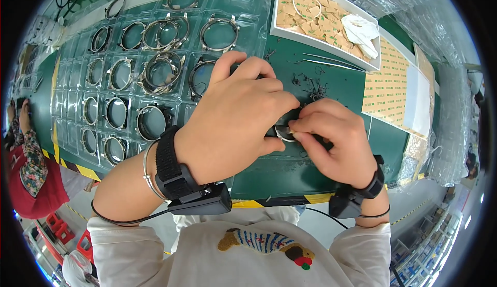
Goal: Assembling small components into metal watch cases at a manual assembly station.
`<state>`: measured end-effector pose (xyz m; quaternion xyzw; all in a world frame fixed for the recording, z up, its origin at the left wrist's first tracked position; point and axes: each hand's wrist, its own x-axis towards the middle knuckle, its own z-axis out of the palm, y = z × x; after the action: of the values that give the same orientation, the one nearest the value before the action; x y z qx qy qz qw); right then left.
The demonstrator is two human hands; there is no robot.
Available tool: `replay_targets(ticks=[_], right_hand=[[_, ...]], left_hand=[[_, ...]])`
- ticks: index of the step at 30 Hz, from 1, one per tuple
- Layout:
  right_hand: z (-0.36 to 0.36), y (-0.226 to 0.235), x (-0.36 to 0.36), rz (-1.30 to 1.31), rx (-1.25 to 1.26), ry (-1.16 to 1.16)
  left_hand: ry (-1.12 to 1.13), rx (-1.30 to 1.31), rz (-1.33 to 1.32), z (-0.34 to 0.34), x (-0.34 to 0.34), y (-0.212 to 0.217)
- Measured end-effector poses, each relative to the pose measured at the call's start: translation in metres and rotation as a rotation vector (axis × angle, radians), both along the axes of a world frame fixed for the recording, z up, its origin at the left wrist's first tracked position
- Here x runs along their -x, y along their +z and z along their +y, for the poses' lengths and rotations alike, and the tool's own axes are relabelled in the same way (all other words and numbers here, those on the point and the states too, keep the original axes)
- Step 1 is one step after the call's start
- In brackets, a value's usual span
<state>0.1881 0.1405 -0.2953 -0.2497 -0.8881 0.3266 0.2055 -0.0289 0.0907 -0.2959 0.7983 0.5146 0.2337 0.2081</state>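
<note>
Your left hand [235, 118] gripping a round silver metal ring [284, 138] over the green tabletop [353, 92], your right hand [331, 134] pinched closed at its right edge, dark stringy scraps [312, 88] just beyond, clear plastic compartment tray [70, 110] left, white rectangular box [321, 46] far right.

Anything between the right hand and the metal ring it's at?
Nothing visible: the right hand is right at the metal ring, beside the left hand. Black scraps lie beyond on the green table, not between.

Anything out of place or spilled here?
Yes: dark shreds lie loose on the green surface beyond the right hand, outside the white box holding tan scraps, so they look like uncollected debris.
</note>
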Motion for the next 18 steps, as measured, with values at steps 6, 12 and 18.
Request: replay_targets(ticks=[6, 12, 18], right_hand=[[0.0031, 0.0088, -0.0051, -0.028, 0.214, -0.027], [-0.0015, 0.0044, -0.0018, -0.047, 0.029, 0.0], [0.0007, 0.0033, -0.0025, -0.047, 0.012, 0.027]], left_hand=[[0.02, 0.005, -0.004, 0.0009, -0.0014, -0.0002], [0.012, -0.011, -0.005, -0.0002, -0.0025, -0.0011], [-0.011, 0.012, 0.001, 0.0022, -0.0008, -0.0014]])
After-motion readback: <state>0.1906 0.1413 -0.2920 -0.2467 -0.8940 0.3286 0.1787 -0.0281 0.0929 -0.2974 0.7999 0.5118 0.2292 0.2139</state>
